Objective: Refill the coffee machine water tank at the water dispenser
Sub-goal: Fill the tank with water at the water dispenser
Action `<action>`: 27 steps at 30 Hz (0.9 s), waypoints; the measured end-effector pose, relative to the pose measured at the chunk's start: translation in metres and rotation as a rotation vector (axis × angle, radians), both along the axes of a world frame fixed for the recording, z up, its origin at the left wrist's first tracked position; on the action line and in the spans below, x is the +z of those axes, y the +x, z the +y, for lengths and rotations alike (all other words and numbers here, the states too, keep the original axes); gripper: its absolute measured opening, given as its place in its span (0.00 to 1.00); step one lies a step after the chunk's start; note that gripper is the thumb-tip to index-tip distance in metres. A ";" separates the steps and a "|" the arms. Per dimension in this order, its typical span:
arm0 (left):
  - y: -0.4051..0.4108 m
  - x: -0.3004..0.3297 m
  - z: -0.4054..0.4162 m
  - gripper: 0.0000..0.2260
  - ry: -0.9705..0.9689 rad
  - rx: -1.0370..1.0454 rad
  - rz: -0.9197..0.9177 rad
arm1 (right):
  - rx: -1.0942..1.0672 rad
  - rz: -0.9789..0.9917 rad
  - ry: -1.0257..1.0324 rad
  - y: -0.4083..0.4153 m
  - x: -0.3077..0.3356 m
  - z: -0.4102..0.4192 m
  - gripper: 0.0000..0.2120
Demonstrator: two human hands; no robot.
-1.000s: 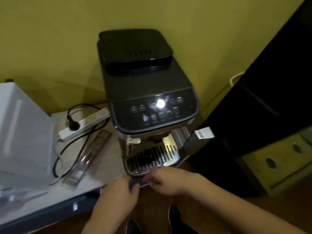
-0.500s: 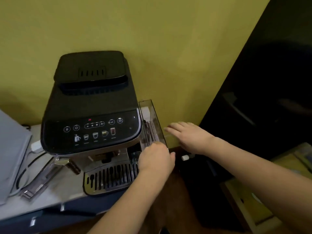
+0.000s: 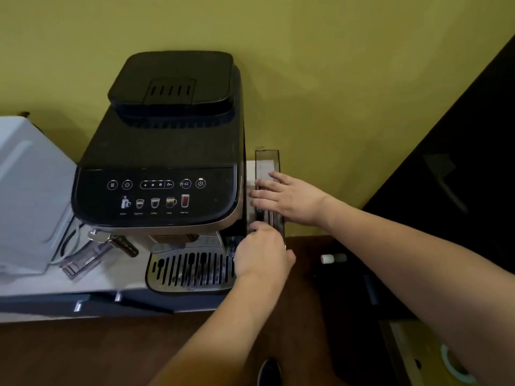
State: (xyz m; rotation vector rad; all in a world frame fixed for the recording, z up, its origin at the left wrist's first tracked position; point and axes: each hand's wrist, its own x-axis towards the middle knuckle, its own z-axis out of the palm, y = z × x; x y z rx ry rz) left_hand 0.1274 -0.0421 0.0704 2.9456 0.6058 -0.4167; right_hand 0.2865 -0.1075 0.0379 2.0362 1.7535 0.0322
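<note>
A black coffee machine [image 3: 167, 151] stands on a white counter against the yellow wall. Its narrow, smoky clear water tank [image 3: 267, 160] sits along the machine's right side, open at the top. My left hand [image 3: 260, 253] grips the tank's front end, next to the drip tray. My right hand [image 3: 284, 200] lies across the tank's top with straight fingers reaching over its rim. The tank's lower part is hidden behind both hands.
A white appliance [image 3: 28, 196] stands at the left, with a clear plastic lid [image 3: 83, 257] and cables beside it. A metal drip tray [image 3: 192, 270] juts over the counter's front edge. A dark cabinet [image 3: 459, 174] fills the right. Brown floor lies below.
My hands left the drip tray and went to the tank on the machine's right side. My right hand moved from beside the tank onto its top. The view shifted.
</note>
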 end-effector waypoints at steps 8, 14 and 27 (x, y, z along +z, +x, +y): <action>-0.057 0.037 0.008 0.25 0.043 -0.216 -0.198 | -0.076 0.012 0.068 -0.049 0.054 -0.046 0.36; -0.121 0.044 0.023 0.29 -0.144 -0.365 -0.601 | -0.537 0.155 0.214 -0.151 0.097 -0.099 0.37; -0.177 0.012 -0.040 0.29 -0.980 -0.646 -0.650 | -1.004 0.191 0.475 -0.316 0.087 -0.200 0.39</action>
